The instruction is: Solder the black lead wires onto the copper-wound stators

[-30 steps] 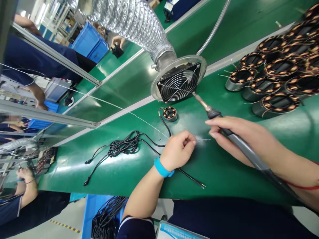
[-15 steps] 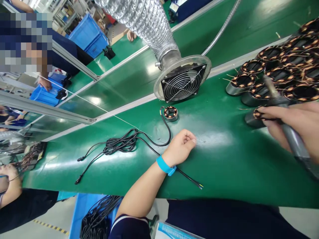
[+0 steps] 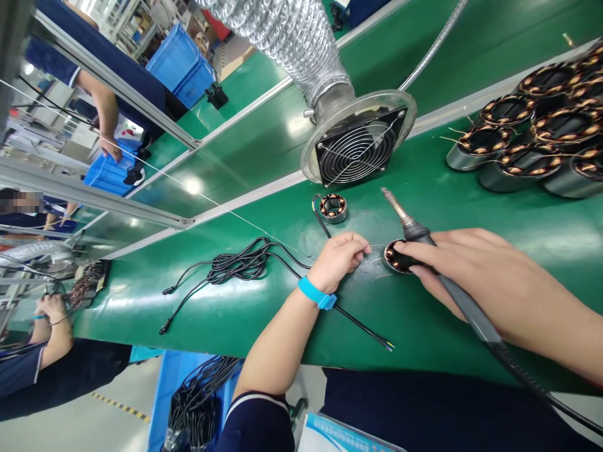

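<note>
Right hand [image 3: 475, 276] gripping grey-handled soldering iron [image 3: 424, 251], fingertips on copper-wound round stator [image 3: 398, 257], left hand [image 3: 339, 258] pinching its thin wire leads (fingers together), green belt [image 3: 424, 314].

R hand [image 3: 475, 276] gripping soldering iron [image 3: 424, 248], fingertips on wound stator [image 3: 398, 257], L hand [image 3: 340, 257] pinching its thin wire leads, extraction fan [image 3: 360, 150] behind, green bench [image 3: 235, 307].
</note>
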Demonstrator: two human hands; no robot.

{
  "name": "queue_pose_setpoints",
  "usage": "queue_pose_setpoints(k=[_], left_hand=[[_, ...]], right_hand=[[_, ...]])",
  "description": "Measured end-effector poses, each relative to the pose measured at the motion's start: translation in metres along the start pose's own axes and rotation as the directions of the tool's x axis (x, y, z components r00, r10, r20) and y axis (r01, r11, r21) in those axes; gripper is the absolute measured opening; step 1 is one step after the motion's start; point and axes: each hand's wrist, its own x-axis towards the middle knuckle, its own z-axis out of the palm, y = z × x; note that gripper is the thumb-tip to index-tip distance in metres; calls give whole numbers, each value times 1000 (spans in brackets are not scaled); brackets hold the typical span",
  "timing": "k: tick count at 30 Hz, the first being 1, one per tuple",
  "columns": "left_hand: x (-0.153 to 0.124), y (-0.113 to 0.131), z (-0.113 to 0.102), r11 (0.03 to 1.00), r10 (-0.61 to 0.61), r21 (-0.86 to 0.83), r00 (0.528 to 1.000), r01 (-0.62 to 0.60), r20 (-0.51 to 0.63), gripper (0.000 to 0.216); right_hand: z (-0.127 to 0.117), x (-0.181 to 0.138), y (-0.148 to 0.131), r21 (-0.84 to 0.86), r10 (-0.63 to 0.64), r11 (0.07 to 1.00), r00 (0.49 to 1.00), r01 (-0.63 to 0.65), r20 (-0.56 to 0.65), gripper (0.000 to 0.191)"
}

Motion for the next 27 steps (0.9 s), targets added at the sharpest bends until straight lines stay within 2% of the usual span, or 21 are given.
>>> queue_pose_setpoints(k=[4,6,9,12,15,18,20,23,25,27], left_hand=[[0,0,-4,994,-51,-86,990,63,131,13],[2,-2,-4,990,15,-142,983,11,183,8],[5,-6,0,981,139,-165,968,-105,207,20],[5,-7,-1,984,180,-41,963,-176,201,34],[-1,-5,-10,957,179,188,959,-221,219,43],[-7,-3,-24,886,120,399,949,-235,291,33],[-10,-1,-30,820,156,492,940,-294,303,21],[-9,1,-30,735,254,543,907,-406,335,14],[-5,-1,-22,763,243,500,899,-410,365,18],[-1,-5,-13,845,206,410,916,-345,346,23]], right_hand=[[8,-1,-1,-7,109,994,994,-109,18,32],[16,-3,0,43,111,993,994,-112,19,31],[23,-3,2,117,89,989,995,-93,38,30],[25,-5,5,112,89,989,995,-93,43,33],[25,-8,9,90,119,989,992,-121,32,31],[26,-10,11,61,115,991,993,-116,19,34],[27,-11,11,53,116,992,993,-116,13,36],[28,-12,9,71,129,989,992,-129,6,36],[28,-11,8,81,126,989,992,-126,-1,35],[27,-11,9,78,116,990,993,-115,-7,35]])
